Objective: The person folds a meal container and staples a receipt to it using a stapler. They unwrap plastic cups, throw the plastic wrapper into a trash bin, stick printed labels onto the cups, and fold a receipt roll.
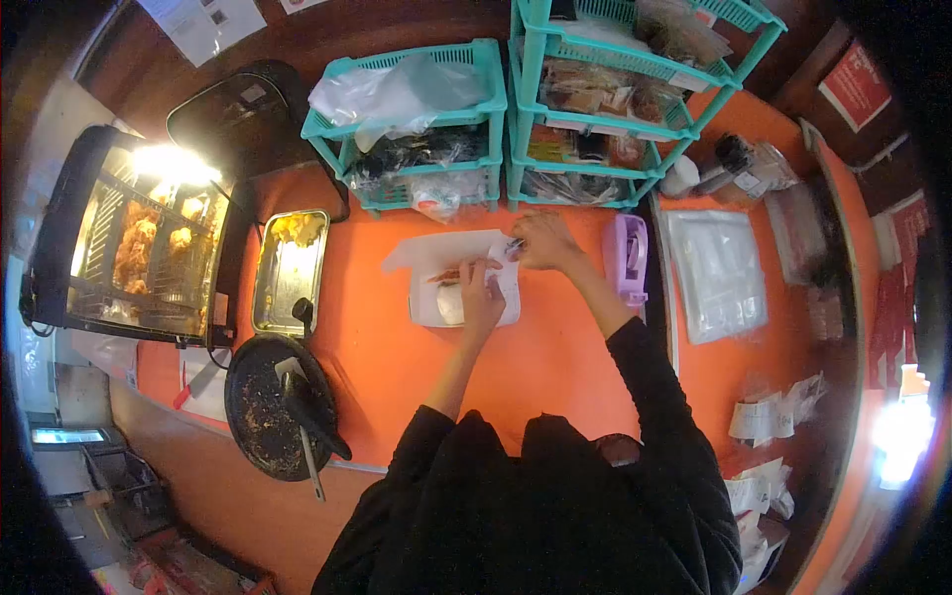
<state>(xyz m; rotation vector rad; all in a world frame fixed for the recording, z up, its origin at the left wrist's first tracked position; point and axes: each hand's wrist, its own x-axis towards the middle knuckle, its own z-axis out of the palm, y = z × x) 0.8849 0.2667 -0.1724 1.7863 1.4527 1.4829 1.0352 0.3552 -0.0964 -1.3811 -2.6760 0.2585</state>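
A white paper food box [427,299] lies with its lid up on the orange counter in front of me. Inside it are a round white portion that looks like rice [450,305] and some reddish-brown food [445,277]. My left hand [481,297] reaches over the box, its fingers bent against the white card on the right side. At the box's back right corner, my right hand [545,241] is closed, pinching a small whitish-blue piece [513,248] whose kind I cannot make out. The two hands are close together but apart.
Left of the box stand a metal tray [260,288], a black pan [248,436] with a long-handled utensil [309,456], and a lit warming cabinet [74,258] of fried food. Behind are turquoise racks [491,114]. A purple tape dispenser [625,260] and plastic bags [714,278] lie right.
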